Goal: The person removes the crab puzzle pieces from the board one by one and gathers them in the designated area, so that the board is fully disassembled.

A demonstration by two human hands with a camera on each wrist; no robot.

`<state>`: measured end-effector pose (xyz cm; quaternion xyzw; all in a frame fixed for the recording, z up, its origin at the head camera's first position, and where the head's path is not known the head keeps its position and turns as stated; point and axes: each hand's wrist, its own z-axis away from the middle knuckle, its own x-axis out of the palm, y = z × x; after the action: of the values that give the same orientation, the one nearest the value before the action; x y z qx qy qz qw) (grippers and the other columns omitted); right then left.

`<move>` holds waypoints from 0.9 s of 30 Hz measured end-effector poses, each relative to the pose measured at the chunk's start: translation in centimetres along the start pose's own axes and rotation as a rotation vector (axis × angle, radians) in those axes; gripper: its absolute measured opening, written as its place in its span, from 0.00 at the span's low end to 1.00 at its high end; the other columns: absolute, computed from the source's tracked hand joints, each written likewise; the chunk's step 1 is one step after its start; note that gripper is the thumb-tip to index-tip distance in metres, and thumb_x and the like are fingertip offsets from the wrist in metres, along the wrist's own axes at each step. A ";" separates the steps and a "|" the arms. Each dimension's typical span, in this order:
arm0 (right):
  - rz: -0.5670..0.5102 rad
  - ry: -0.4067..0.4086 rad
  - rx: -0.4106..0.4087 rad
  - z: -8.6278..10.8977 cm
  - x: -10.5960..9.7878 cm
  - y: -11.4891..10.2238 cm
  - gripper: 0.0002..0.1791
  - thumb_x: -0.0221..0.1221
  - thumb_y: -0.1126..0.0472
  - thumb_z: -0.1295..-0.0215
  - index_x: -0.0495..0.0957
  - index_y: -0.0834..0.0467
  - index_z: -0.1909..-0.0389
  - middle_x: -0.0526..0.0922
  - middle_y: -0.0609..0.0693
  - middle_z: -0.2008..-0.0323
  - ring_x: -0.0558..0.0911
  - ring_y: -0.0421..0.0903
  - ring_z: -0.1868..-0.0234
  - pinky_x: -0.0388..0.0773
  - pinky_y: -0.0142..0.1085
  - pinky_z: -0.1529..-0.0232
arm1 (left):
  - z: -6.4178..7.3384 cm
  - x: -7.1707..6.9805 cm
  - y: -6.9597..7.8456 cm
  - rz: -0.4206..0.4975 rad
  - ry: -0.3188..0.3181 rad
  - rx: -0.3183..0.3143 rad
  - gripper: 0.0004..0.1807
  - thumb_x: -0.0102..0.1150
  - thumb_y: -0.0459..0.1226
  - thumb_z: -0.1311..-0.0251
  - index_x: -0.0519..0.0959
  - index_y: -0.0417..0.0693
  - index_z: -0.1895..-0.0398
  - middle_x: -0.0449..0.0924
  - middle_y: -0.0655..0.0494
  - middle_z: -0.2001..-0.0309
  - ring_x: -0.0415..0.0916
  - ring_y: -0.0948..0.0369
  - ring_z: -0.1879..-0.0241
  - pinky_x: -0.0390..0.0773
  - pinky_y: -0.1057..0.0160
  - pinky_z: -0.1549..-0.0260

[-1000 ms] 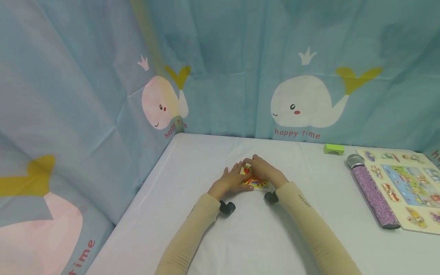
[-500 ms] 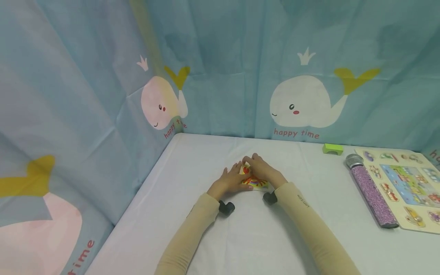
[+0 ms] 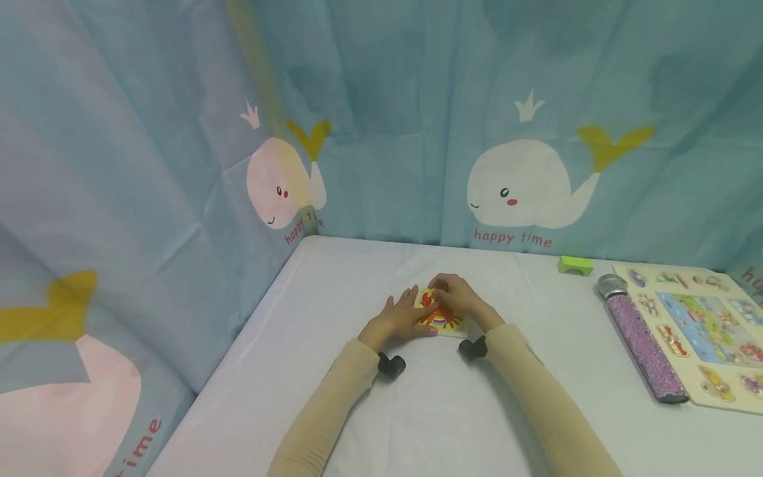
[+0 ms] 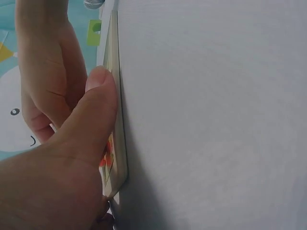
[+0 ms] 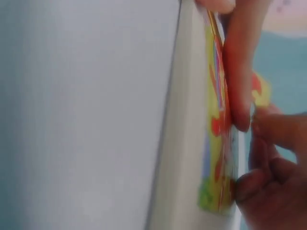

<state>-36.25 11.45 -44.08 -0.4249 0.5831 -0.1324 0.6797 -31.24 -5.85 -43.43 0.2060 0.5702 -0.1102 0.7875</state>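
Observation:
A small wooden jigsaw puzzle (image 3: pixel 444 322) with a red, crab-like picture and rainbow stripes lies on the white table between both hands. My left hand (image 3: pixel 398 316) rests along its left side with fingers spread; its index finger (image 5: pixel 238 62) lies straight across the picture, and its thumb (image 4: pixel 96 103) runs along the near edge. Over the far part of the puzzle, my right hand (image 3: pixel 457 296) pinches a yellow-and-red puzzle piece (image 5: pixel 260 88) between thumb and fingertips. That piece stands tilted above the board in the right wrist view, partly hidden by the fingers.
To the right lies a microphone (image 3: pixel 646 344) with a purple glitter handle, against a larger wooden picture board (image 3: pixel 685 397). A green arch block (image 3: pixel 575 265) sits near the back edge. Whale-printed blue curtains (image 3: pixel 387 185) enclose the table's back and left. Black wrist cameras (image 3: pixel 391 366) hang below the sleeves.
My right fingers have drawn back to the right from the puzzle's far left corner, uncovering more of the picture. The left hand stays nearly still. The head view has tilted slightly upward.

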 end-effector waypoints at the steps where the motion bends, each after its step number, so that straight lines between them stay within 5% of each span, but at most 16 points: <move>1: -0.011 0.002 -0.004 0.1 -0.1 0.2 0.08 0.52 0.65 0.36 0.76 0.61 0.59 0.78 0.54 0.65 0.74 0.45 0.66 0.75 0.35 0.61 | 0.0 0.1 0.1 0.003 -0.002 0.001 0.37 0.45 0.64 0.43 0.49 0.75 0.31 0.35 0.46 0.26 0.34 0.50 0.27 0.40 0.39 0.34; 6: -0.084 0.038 -0.009 0.6 -1.6 0.8 0.09 0.53 0.63 0.35 0.78 0.60 0.57 0.81 0.55 0.59 0.76 0.46 0.61 0.75 0.35 0.56 | 0.2 0.3 0.2 0.019 -0.006 -0.007 0.36 0.46 0.64 0.44 0.51 0.76 0.31 0.35 0.45 0.26 0.33 0.50 0.27 0.40 0.40 0.33; 15: -0.184 0.047 0.296 3.6 -7.6 3.2 0.19 0.55 0.52 0.36 0.75 0.57 0.47 0.75 0.57 0.43 0.71 0.54 0.43 0.71 0.50 0.45 | 0.2 0.3 -0.3 0.020 0.003 -0.022 0.36 0.43 0.65 0.43 0.49 0.78 0.31 0.32 0.47 0.26 0.31 0.51 0.27 0.38 0.42 0.33; 22: -0.134 0.018 0.397 5.0 -8.4 5.4 0.19 0.56 0.54 0.37 0.77 0.59 0.49 0.78 0.53 0.54 0.69 0.47 0.61 0.68 0.33 0.65 | 0.3 0.2 -0.3 0.046 0.020 0.005 0.36 0.47 0.62 0.42 0.51 0.73 0.31 0.32 0.49 0.26 0.31 0.51 0.27 0.39 0.43 0.32; 27: -0.109 0.051 0.368 5.3 -7.9 5.5 0.17 0.56 0.57 0.38 0.78 0.61 0.51 0.79 0.57 0.54 0.70 0.48 0.60 0.68 0.35 0.63 | 0.1 0.4 0.0 0.052 0.030 0.018 0.37 0.47 0.62 0.42 0.50 0.72 0.30 0.34 0.50 0.26 0.33 0.52 0.27 0.40 0.46 0.31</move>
<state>-35.43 22.35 -42.98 -0.3209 0.5421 -0.2840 0.7229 -31.06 -5.86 -43.84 0.2295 0.5755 -0.0916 0.7796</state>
